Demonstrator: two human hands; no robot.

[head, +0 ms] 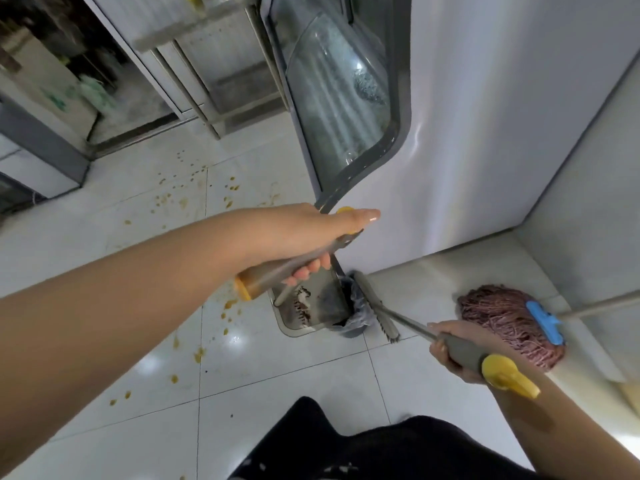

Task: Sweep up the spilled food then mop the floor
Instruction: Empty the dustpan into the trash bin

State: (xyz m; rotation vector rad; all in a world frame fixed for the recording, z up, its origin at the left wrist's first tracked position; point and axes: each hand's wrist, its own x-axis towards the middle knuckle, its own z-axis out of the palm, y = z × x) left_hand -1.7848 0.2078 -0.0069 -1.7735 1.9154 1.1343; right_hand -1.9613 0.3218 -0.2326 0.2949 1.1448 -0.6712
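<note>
Yellow-brown bits of spilled food dot the white tiled floor, with more spots left of the grey dustpan. The pan holds dark scraps and tilts beside a small bin with a dark bag. My left hand grips the dustpan's grey handle, thumb stretched forward. My right hand grips the broom's grey, yellow-capped handle. The broom head lies against the bin. A reddish string mop with a blue clamp rests on the floor to the right.
A white appliance with a glass door stands straight ahead. Steel cabinets line the back left. A raised white ledge runs along the right wall. My dark trousers show at the bottom.
</note>
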